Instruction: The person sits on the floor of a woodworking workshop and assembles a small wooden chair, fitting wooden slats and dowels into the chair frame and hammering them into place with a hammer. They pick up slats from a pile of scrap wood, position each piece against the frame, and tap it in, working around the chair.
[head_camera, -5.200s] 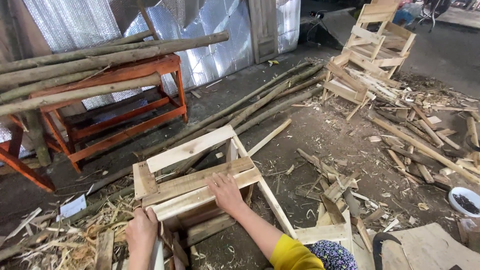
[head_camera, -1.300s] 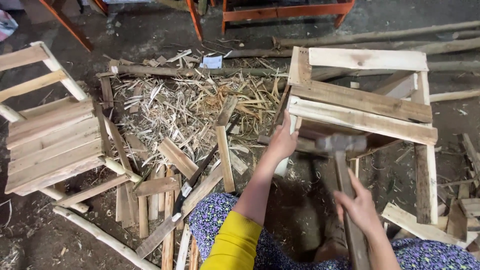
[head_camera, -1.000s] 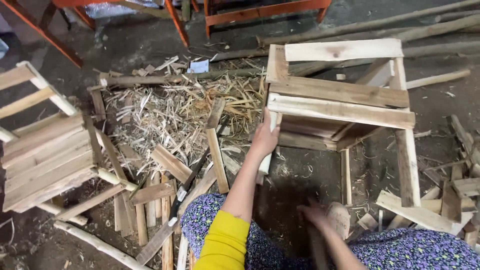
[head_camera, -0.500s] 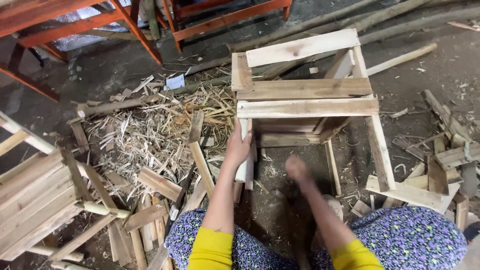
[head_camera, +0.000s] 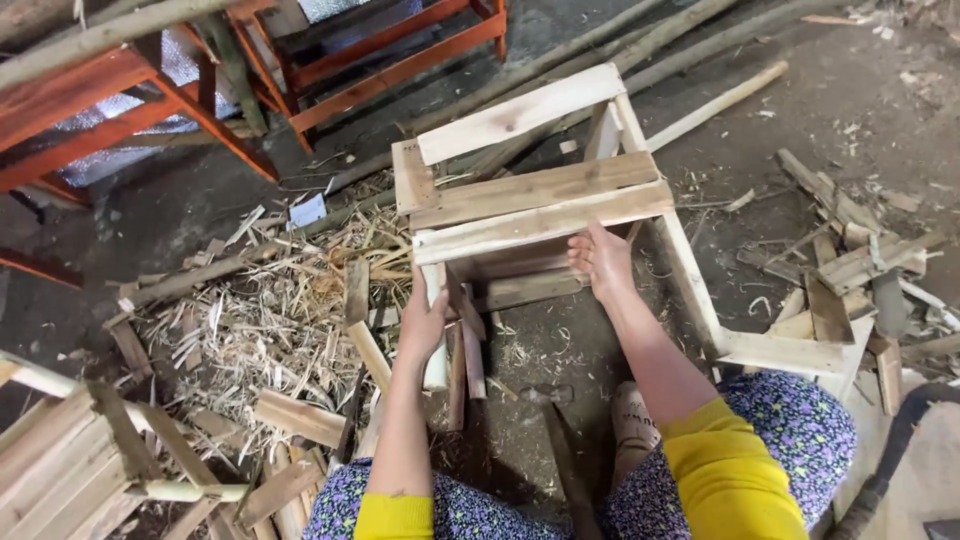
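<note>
left hand (head_camera: 422, 322) grips chair leg (head_camera: 435, 345) | right hand (head_camera: 600, 262) on slat (head_camera: 545, 222)

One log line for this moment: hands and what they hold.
left hand: grips stool leg | right hand: on seat slat | hammer: lying on ground
</note>
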